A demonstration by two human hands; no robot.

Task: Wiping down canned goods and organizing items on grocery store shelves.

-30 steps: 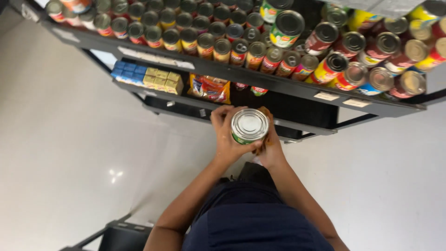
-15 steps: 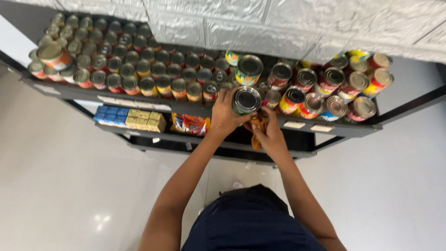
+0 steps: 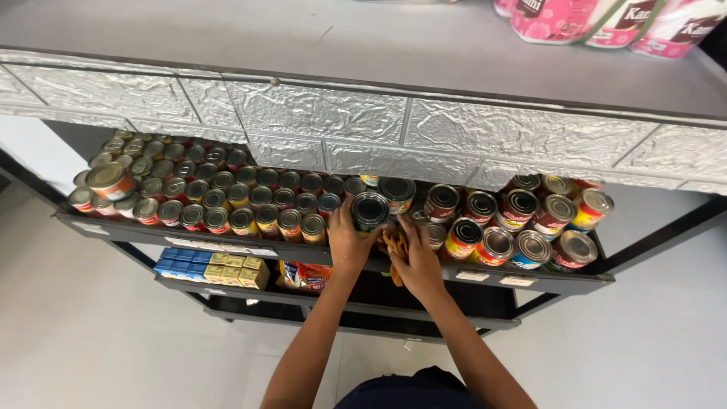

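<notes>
Left hand (image 3: 347, 241) fingers wrapped round the side wall of a tin can (image 3: 369, 210) at the front of the shelf (image 3: 136, 231), right hand (image 3: 416, 261) closed on an orange cloth (image 3: 394, 244) just beside; can judged rigid, heavy, smooth-sided, best gripped around its cylinder

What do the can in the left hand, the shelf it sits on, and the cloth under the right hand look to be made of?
Can: metal, by its shiny ribbed silver lid; the side seems to carry a paper or printed label. Shelf: probably dark painted metal, thin-edged with a matte finish. Cloth: soft orange-brown fabric, crumpled in folds under the right hand. The left hand grips the can.
</notes>
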